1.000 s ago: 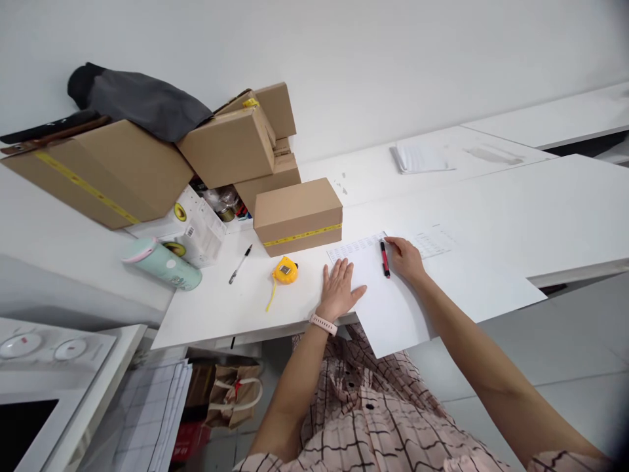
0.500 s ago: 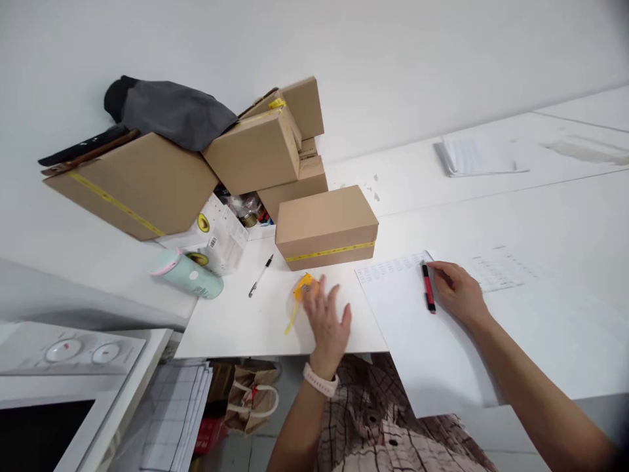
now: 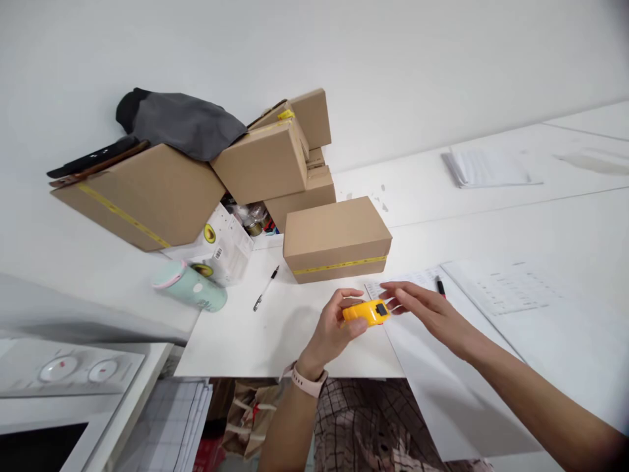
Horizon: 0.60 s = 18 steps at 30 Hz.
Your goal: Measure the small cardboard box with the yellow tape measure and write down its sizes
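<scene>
A yellow tape measure [image 3: 364, 313] with a black button is held up over the front of the table. My left hand [image 3: 335, 331] is closed around it, thumb on the near side. Just right of it is my right hand [image 3: 417, 303], its fingers stretched toward the tape's end; whether they touch it I cannot tell. Behind my right hand a red and black marker [image 3: 440, 286] lies on the printed paper [image 3: 432, 393], its lower part hidden. The cardboard box [image 3: 339, 239] with a yellow tape band stands beyond my hands.
On the table's left lie a pen [image 3: 266, 288] and a mint green tumbler [image 3: 191, 285]. Stacked cardboard boxes [image 3: 265, 164] rise behind, with dark grey cloth [image 3: 184, 124] on top. A paper stack [image 3: 491, 166] lies at the back right; a white appliance [image 3: 63, 377] stands at lower left.
My left hand has picked the tape measure up off the table and moved it right. My right hand has left the marker's side and come left toward the tape measure.
</scene>
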### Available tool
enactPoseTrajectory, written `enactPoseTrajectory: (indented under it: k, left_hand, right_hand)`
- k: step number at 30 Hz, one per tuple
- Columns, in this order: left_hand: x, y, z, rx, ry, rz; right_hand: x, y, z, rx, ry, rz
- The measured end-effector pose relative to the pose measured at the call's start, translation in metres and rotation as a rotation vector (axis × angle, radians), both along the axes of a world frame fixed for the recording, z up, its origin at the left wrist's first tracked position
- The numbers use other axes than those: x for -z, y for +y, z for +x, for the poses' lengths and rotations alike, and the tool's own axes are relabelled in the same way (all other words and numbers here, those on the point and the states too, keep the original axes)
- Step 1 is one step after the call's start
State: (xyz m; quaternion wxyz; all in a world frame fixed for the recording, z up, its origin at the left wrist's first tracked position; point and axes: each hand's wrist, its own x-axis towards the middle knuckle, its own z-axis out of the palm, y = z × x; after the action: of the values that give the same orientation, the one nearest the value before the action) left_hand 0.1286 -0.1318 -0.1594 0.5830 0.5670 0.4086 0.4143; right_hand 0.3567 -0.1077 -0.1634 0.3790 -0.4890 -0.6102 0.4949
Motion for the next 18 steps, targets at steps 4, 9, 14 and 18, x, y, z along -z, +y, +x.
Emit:
enactPoseTrajectory:
  k: [4,9,14,18]
  left_hand:
    - [-0.026,0.012,-0.003,-0.028,-0.035,0.025]
    - [-0.05,0.051,-0.056,-0.157,-0.129,0.083]
    - [-0.062,0.107,-0.131,-0.553,-0.396,0.096]
    - [-0.052,0.14,-0.161,-0.738,-0.574,-0.109]
  right_hand:
    - [-0.025,0.015,-0.024,-0.132,0.211,-0.187]
    - [-0.049,0.07,-0.005,-0.008,0.37,-0.131]
    - [-0.058,0.155,0.02,0.22,0.497,0.022]
    - [-0.04,0.194,0.008,0.323,0.417,-0.05]
